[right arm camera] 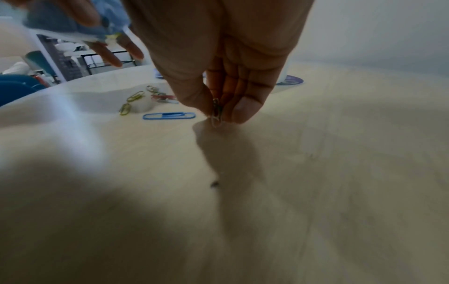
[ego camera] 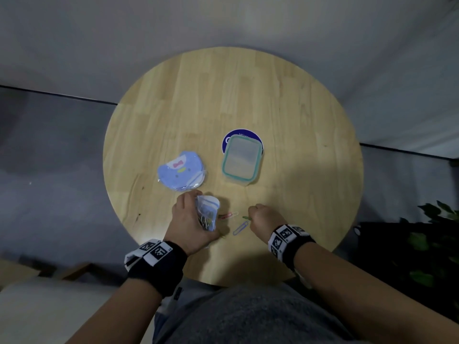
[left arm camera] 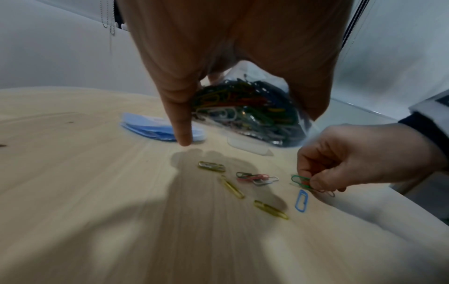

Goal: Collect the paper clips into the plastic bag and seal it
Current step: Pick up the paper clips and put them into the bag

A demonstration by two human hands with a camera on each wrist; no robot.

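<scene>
My left hand (ego camera: 191,219) grips a clear plastic bag (ego camera: 207,212) stuffed with coloured paper clips (left arm camera: 245,107), held just above the round wooden table (ego camera: 285,100). My right hand (ego camera: 260,216) pinches a green paper clip (left arm camera: 300,180) together with others between thumb and fingers, low over the table. Loose clips lie between the hands: a blue clip (ego camera: 240,228) (right arm camera: 168,115), a red and white cluster (left arm camera: 257,177), and three yellow-gold clips (left arm camera: 232,187). The bag's mouth faces the right hand; whether it is sealed I cannot tell.
A blue cartoon-faced pouch (ego camera: 182,171) lies behind the left hand. A clear box with a teal rim (ego camera: 242,161) rests on a dark round sticker (ego camera: 258,139). A leafy plant (ego camera: 434,244) stands off the table's right edge.
</scene>
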